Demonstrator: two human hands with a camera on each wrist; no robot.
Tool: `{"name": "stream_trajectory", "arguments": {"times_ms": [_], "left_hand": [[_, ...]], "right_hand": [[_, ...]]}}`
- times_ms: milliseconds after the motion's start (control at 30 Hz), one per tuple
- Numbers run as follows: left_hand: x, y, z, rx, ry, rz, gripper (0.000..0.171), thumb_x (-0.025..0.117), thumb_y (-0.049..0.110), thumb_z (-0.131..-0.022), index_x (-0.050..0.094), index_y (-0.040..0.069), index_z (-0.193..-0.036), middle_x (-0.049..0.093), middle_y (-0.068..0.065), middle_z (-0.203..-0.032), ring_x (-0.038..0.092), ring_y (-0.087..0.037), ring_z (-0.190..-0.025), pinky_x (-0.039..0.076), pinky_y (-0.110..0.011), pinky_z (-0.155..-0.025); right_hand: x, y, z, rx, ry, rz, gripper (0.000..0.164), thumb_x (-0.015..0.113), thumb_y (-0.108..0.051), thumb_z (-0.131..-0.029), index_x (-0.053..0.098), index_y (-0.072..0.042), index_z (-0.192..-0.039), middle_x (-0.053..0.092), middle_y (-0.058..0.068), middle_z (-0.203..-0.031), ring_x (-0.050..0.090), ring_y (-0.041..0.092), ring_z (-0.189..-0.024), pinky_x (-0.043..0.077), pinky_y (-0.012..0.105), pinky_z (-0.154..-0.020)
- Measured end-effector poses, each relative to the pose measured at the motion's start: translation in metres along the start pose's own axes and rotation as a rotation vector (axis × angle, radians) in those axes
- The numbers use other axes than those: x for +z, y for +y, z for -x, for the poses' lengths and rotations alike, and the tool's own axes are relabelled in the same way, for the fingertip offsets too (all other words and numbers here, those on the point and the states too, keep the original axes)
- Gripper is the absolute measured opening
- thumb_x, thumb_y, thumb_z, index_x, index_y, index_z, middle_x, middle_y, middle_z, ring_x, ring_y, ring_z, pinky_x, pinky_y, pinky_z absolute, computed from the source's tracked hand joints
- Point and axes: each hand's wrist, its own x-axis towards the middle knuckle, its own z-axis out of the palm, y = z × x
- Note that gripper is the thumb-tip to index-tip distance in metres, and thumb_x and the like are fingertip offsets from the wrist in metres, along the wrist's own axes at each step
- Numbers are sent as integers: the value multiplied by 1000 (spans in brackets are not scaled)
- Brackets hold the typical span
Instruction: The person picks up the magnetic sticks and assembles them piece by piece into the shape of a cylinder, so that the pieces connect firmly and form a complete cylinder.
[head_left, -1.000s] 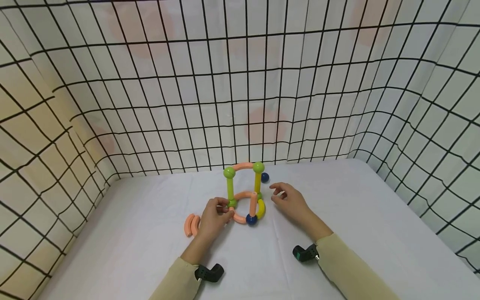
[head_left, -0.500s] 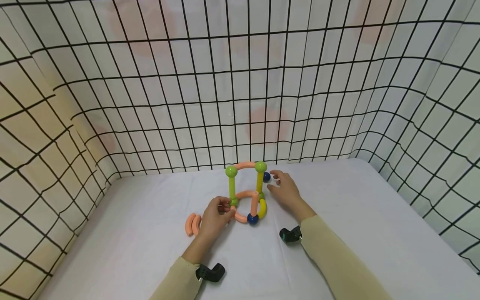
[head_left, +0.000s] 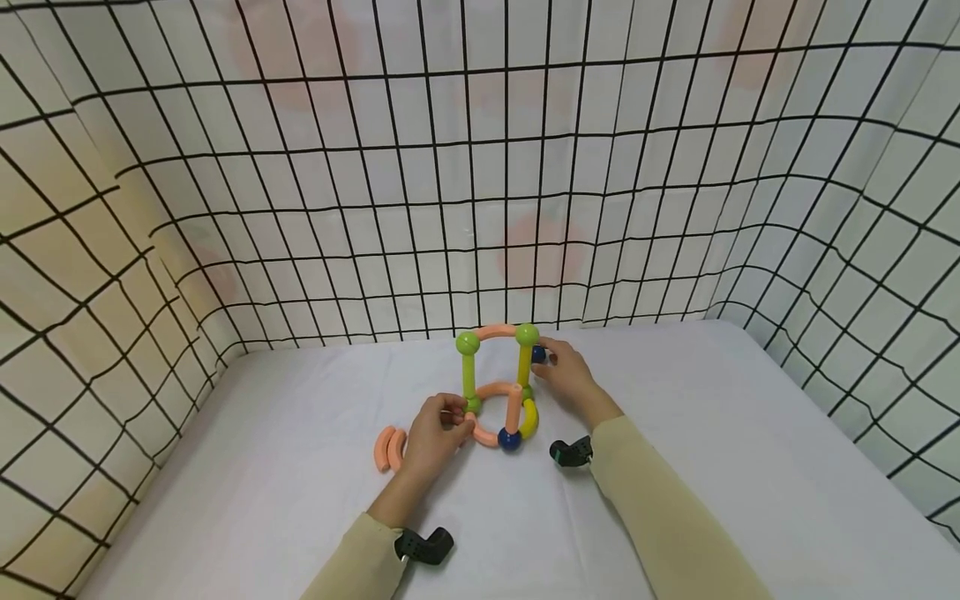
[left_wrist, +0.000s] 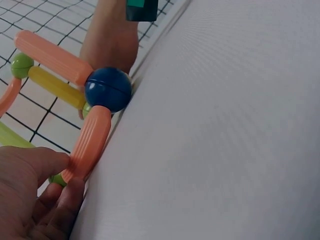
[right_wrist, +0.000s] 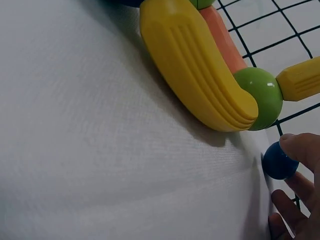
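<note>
A frame of magnetic rods and balls stands on the white cloth. Its low ring includes a curved orange rod (left_wrist: 90,142), a yellow curved rod (right_wrist: 195,65) and a dark blue ball (head_left: 509,439) bearing an upright orange rod (head_left: 513,408). Two uprights topped by green balls (head_left: 468,342) rise behind, joined by an orange arc (head_left: 496,331). My left hand (head_left: 433,433) pinches the ring's curved orange rod between thumb and fingers. Behind the frame's right side, my right hand (head_left: 573,375) holds a loose blue ball (right_wrist: 280,161) between thumb and finger, at the cloth.
Two loose curved orange rods (head_left: 384,448) lie on the cloth left of my left hand. A black wire grid (head_left: 480,200) walls the white table (head_left: 675,400) at the back and both sides.
My right hand has moved away from me and slightly left, reaching the loose blue ball and taking hold of it. My left hand stays at the ring, and the frame stands as before.
</note>
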Motion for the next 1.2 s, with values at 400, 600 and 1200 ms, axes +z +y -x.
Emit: {"name": "stream_trajectory", "arguments": {"times_ms": [400, 600, 1200], "left_hand": [[1, 0, 1, 13, -6, -7, 25, 72, 8, -89, 64, 8, -112, 56, -10, -106, 61, -19, -96, 52, -18, -67], [0, 1, 2, 5, -4, -27, 25, 72, 10, -89, 64, 9, -113, 56, -8, -104, 61, -18, -97, 52, -18, -68], [1, 0, 1, -13, 17, 1, 22, 69, 15, -93, 65, 10, -114, 59, -5, -96, 59, -11, -78, 48, -19, -59]], "right_hand": [[2, 9, 5, -75, 59, 94, 43, 63, -24, -98, 55, -17, -140, 58, 10, -142, 54, 33, -129, 43, 52, -110], [2, 13, 8, -89, 67, 80, 41, 66, -27, -97, 59, -18, -136, 63, 9, -134, 57, 31, -121, 46, 50, -104], [-14, 3, 53, -97, 98, -147, 41, 62, -36, -98, 60, -19, -135, 65, 11, -125, 55, 29, -115, 45, 45, -100]]}}
